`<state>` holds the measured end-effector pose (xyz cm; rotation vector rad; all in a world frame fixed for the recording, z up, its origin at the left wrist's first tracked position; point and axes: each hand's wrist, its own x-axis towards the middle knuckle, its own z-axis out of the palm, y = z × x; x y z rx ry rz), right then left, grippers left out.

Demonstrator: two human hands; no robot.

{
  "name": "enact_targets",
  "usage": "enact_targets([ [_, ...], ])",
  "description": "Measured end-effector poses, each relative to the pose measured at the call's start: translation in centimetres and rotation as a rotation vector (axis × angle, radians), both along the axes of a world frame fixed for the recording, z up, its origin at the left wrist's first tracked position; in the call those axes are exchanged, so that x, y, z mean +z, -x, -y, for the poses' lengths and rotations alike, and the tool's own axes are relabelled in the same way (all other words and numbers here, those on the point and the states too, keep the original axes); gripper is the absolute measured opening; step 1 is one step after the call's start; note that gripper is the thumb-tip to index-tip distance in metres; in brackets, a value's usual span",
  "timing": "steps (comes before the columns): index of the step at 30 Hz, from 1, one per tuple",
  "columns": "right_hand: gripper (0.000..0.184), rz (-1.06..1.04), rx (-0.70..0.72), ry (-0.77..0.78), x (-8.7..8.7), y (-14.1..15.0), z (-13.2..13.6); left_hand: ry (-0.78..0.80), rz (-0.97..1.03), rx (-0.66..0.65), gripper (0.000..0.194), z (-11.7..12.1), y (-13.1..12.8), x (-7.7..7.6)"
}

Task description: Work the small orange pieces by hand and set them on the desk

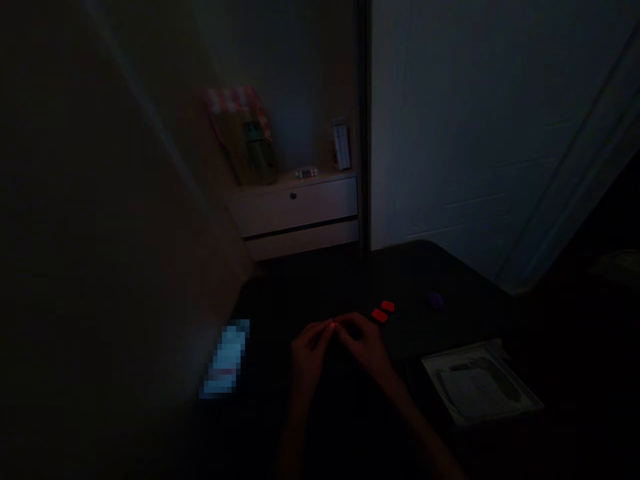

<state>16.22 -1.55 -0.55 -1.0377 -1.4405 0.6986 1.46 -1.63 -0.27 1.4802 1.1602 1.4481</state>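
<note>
Over the near part of the dark table, my left hand (310,347) and my right hand (364,341) meet at the fingertips, both pinched closed. A tiny reddish piece (333,325) shows between them; the dim light and the fingers hide what kind of thing it is. Just beyond my right hand lie two flat red pieces, the nearer red piece (379,316) and the farther red piece (387,306), a small gap apart. Farther right on the tabletop sits a small rounded purple object (435,301).
The dark table (310,287) has rounded far corners. A bright, pixelated screen-like shape (226,360) is at left. Right of the table is a pale tray-like item (530,400). Behind stand a drawer unit (320,207) with a green bottle (260,150) and a white door (475,120).
</note>
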Motion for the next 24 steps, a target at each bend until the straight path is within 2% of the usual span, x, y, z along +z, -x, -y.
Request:
enact_targets([
  [4, 0.017, 0.018, -0.011, 0.024, 0.06, 0.07, 0.10, 0.040, -0.012, 0.029, 0.028, 0.06, 0.04, -0.11],
  [10, 0.015, 0.048, 0.037, -0.031, 0.06, 0.04, 0.23, 0.055, -0.033, 0.079, 0.030, -0.08, 0.14, -0.35],
  [24, 0.013, 0.063, 0.044, -0.003, -0.05, 0.03, 0.11, 0.048, -0.055, 0.056, 0.029, -0.18, 0.21, -0.43],
])
